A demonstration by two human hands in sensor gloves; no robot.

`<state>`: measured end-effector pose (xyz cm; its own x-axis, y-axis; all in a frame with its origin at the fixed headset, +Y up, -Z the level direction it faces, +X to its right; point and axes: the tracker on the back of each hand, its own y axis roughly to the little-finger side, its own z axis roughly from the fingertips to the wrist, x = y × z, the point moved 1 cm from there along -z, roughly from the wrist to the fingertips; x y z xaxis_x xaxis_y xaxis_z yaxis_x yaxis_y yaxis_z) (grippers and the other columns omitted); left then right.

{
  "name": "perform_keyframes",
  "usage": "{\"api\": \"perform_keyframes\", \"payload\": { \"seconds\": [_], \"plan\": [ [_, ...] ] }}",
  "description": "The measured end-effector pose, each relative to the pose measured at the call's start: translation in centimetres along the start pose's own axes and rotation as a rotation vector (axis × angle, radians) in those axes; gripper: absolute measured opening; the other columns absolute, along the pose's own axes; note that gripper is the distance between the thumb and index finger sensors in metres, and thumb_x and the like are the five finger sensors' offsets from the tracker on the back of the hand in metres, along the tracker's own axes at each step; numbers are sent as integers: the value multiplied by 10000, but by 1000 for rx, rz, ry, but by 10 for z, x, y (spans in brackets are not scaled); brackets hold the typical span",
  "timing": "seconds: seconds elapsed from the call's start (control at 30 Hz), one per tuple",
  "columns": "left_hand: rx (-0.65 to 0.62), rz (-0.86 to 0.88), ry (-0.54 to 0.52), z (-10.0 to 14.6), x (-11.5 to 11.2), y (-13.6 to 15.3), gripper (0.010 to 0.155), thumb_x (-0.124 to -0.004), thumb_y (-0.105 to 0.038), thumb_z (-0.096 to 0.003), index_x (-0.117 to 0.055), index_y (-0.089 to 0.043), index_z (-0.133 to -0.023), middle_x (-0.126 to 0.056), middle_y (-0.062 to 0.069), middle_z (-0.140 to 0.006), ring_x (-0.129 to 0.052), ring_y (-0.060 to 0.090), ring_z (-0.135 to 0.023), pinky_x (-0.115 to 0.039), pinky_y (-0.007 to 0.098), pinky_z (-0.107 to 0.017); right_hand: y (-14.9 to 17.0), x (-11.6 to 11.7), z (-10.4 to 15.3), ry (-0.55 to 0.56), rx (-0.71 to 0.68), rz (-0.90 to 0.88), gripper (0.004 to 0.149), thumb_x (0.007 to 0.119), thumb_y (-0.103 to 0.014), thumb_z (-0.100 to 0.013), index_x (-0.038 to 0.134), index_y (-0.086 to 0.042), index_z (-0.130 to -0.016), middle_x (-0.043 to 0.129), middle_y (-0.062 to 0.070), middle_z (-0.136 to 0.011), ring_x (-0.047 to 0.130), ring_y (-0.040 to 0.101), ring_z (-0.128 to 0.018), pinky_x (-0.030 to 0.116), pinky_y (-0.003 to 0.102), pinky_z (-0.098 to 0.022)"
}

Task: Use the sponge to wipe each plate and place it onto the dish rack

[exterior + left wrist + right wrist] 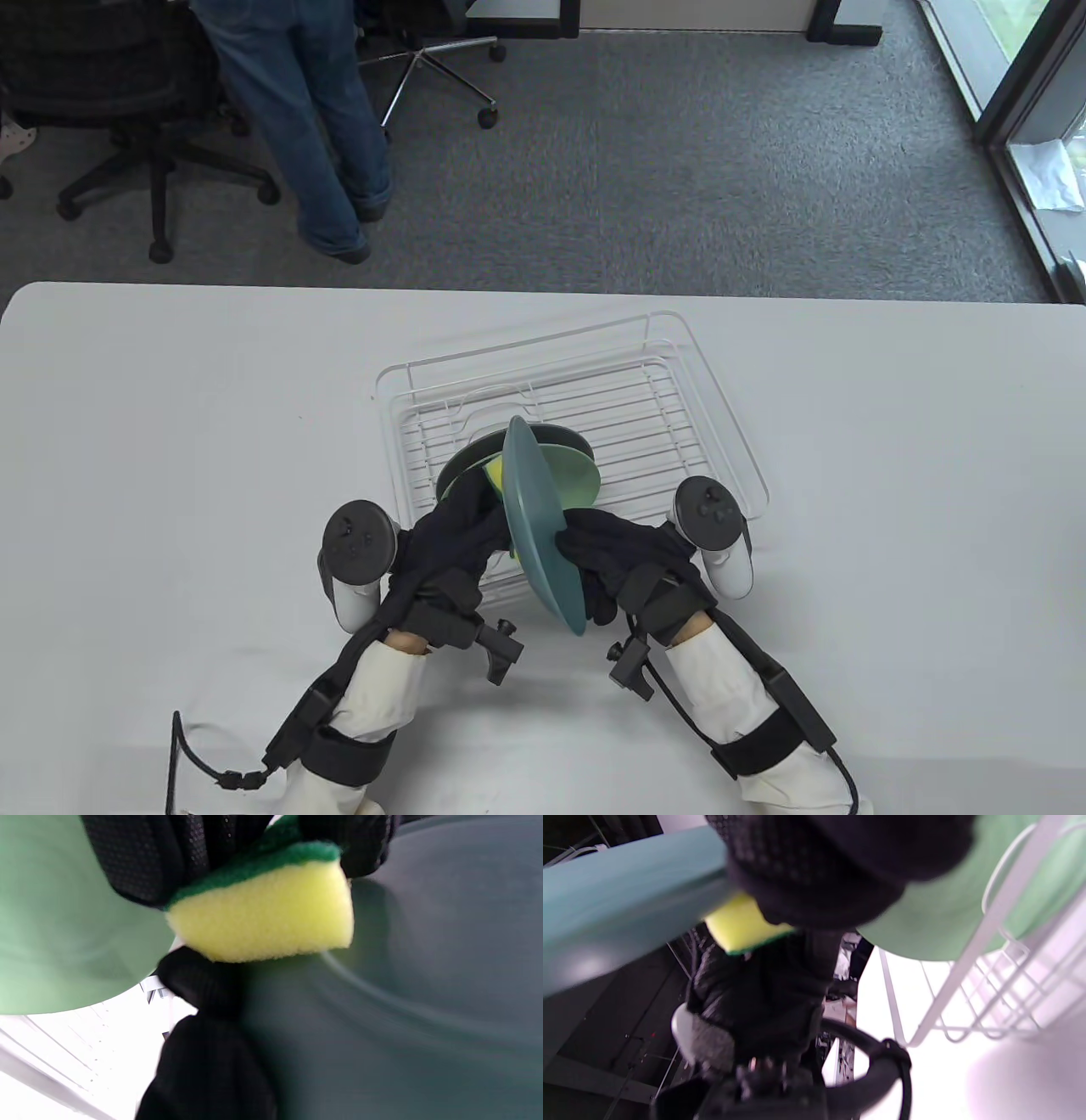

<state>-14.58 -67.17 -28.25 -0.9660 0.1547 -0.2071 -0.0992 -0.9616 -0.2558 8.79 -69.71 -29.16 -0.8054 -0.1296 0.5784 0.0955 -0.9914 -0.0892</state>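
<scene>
Teal plate between gloved hands

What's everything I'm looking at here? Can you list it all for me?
Teal plate: one, dark teal, held on edge above the rack's near side.
Light green plate: one, pale green, in the rack behind the teal plate.
Dark plate: one, dark rim only visible, in the rack.
Sponge: one, yellow with green scrub layer, against the teal plate.
Dish rack: one, white wire, mid-table.
Table: one, white.
Office chairs: two, black, on grey carpet beyond the table.
Bystander's legs: blue jeans, beside the chairs.
Left hand: black glove, grips the sponge.
Right hand: black glove, holds the teal plate.
</scene>
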Motion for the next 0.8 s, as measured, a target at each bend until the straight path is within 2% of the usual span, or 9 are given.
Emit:
{"api": "perform_keyframes", "payload": {
  "seconds": [0.17, 0.37, 0.57, 0.8],
  "plan": [
    [-8, 86, -11, -3, 15, 7, 742, -744, -431, -528, -597, 21, -1099, -817, 259, -971, -936, 407, -762, -879, 406, -520, 6, 2, -4, -67, 29, 8, 428, 627, -209, -608, 737, 102, -880, 931, 156, -462, 939, 127, -237, 851, 167, -123],
    [-86, 93, -77, -1, 38, -8, 729, -748, -440, -526, -611, -25, -1110, -816, 237, -988, -925, 402, -781, -868, 413, -536, 10, -3, -5, -119, 66, 109, 419, 637, -207, -606, 757, 98, -867, 934, 160, -450, 937, 133, -226, 848, 173, -115],
    [-175, 10, -127, 7, 48, -30, 722, -759, -437, -525, -620, -42, -1112, -812, 229, -1000, -912, 408, -797, -858, 427, -549, 10, -12, -2, -35, 104, 198, 417, 641, -204, -605, 769, 104, -856, 936, 161, -445, 939, 134, -220, 849, 172, -110],
    [-249, -28, -132, 16, 38, -50, 752, -782, -437, -515, -589, -18, -1108, -792, 233, -1005, -905, 411, -805, -858, 431, -559, 16, -23, 2, 98, 143, 187, 425, 627, -202, -614, 760, 122, -853, 936, 145, -451, 944, 113, -228, 857, 151, -115]
  ]
}}
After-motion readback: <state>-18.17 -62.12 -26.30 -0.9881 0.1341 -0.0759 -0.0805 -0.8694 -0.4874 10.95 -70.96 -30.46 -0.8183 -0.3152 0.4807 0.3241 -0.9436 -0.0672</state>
